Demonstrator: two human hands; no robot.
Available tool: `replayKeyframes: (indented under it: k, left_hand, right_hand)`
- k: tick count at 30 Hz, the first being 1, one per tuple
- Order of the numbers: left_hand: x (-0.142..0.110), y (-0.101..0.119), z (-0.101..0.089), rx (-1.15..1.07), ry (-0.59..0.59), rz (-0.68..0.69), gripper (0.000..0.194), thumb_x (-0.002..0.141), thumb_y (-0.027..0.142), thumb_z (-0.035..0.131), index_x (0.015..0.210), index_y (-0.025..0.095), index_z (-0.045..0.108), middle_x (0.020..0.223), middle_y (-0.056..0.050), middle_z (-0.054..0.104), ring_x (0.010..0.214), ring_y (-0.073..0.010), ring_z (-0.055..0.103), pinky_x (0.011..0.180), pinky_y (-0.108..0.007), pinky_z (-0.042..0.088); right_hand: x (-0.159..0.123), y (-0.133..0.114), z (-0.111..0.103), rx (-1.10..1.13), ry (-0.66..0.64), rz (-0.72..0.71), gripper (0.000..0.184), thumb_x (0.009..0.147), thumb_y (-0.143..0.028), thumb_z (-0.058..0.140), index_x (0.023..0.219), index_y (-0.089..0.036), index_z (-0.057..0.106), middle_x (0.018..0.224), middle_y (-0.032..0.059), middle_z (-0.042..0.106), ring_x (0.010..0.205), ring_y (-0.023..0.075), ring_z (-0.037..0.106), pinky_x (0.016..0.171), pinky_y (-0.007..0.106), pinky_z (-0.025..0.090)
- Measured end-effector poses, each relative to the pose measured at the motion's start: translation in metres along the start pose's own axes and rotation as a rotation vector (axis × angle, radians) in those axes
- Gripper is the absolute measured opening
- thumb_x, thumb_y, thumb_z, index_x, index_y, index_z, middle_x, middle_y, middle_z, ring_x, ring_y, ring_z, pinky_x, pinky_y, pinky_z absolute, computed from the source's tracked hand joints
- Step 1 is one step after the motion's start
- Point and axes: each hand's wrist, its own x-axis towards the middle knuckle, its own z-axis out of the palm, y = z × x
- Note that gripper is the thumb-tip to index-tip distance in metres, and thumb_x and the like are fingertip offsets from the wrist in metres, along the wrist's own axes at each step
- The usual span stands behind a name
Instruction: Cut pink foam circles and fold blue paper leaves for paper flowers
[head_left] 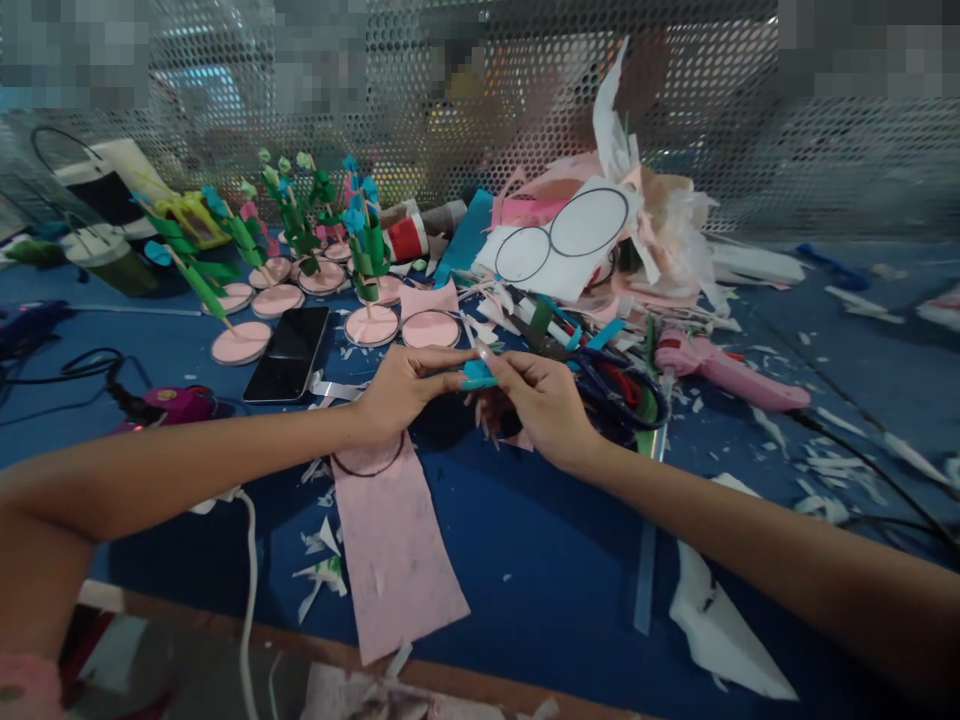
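A small piece of blue paper (478,376) is pinched between my two hands above the middle of the table. My left hand (401,388) grips its left end between thumb and fingers. On the other side, my right hand (541,400) pinches it with thumb and forefinger, the other fingers curled underneath. Below my left hand lies a pink paper strip (397,550) with a dark curved outline drawn on it. Pink discs with dark rims stand just beyond my hands, one of them a bare pink disc (431,330).
Paper flowers (367,250) on pink bases stand at the back left, near a black phone (287,355). A pink glue gun (727,372) lies at right beside scissors (622,390). Behind, paper scraps (555,240) pile against a perforated metal screen (480,130). A white cable (250,600) hangs over the front edge.
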Motion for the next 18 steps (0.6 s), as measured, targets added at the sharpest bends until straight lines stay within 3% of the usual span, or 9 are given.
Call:
replayKeyframes:
  k: [5, 9, 12, 15, 18]
  left_hand:
    - [-0.002, 0.002, 0.002, 0.073, -0.025, -0.006, 0.023, 0.068, 0.028, 0.071, 0.088, 0.018, 0.076, 0.098, -0.006, 0.074, 0.098, -0.0219, 0.065, 0.092, -0.034, 0.048]
    - [-0.002, 0.002, 0.001, 0.157, -0.071, 0.026, 0.024, 0.072, 0.035, 0.067, 0.083, 0.015, 0.073, 0.089, -0.005, 0.073, 0.092, -0.0203, 0.064, 0.085, -0.032, 0.048]
    - [-0.003, 0.003, 0.001, 0.327, -0.028, 0.066, 0.035, 0.085, 0.044, 0.050, 0.075, 0.013, 0.063, 0.074, -0.003, 0.065, 0.073, -0.0152, 0.058, 0.070, -0.028, 0.045]
    - [-0.006, 0.007, 0.003, 0.552, 0.059, 0.117, 0.033, 0.091, 0.040, 0.040, 0.069, 0.017, 0.047, 0.063, 0.002, 0.050, 0.061, -0.0114, 0.047, 0.060, -0.025, 0.037]
    - [-0.008, 0.011, 0.006, 0.627, 0.016, 0.136, 0.028, 0.093, 0.032, 0.037, 0.069, 0.018, 0.041, 0.062, 0.003, 0.044, 0.059, -0.0110, 0.042, 0.057, -0.025, 0.032]
  right_hand:
    - [-0.002, -0.001, 0.001, -0.130, 0.051, -0.022, 0.042, 0.069, -0.057, 0.066, 0.060, -0.017, 0.055, 0.046, -0.0024, 0.053, 0.037, 0.0089, 0.049, 0.033, 0.020, 0.038]
    - [-0.003, -0.002, 0.001, -0.230, 0.091, -0.066, 0.041, 0.075, -0.054, 0.061, 0.059, -0.018, 0.053, 0.043, -0.0034, 0.050, 0.035, 0.0084, 0.045, 0.034, 0.020, 0.035]
    - [-0.005, -0.001, 0.001, -0.277, 0.088, -0.090, 0.040, 0.078, -0.053, 0.058, 0.059, -0.018, 0.051, 0.044, -0.0024, 0.052, 0.036, 0.0093, 0.047, 0.036, 0.021, 0.037]
    - [-0.007, 0.000, 0.002, -0.344, 0.088, -0.153, 0.039, 0.081, -0.051, 0.053, 0.059, -0.019, 0.048, 0.045, -0.0020, 0.053, 0.037, 0.0099, 0.049, 0.038, 0.022, 0.038]
    - [-0.011, -0.001, 0.005, -0.428, 0.076, -0.233, 0.038, 0.085, -0.049, 0.048, 0.061, -0.020, 0.046, 0.046, -0.0019, 0.053, 0.039, 0.0102, 0.049, 0.040, 0.022, 0.038]
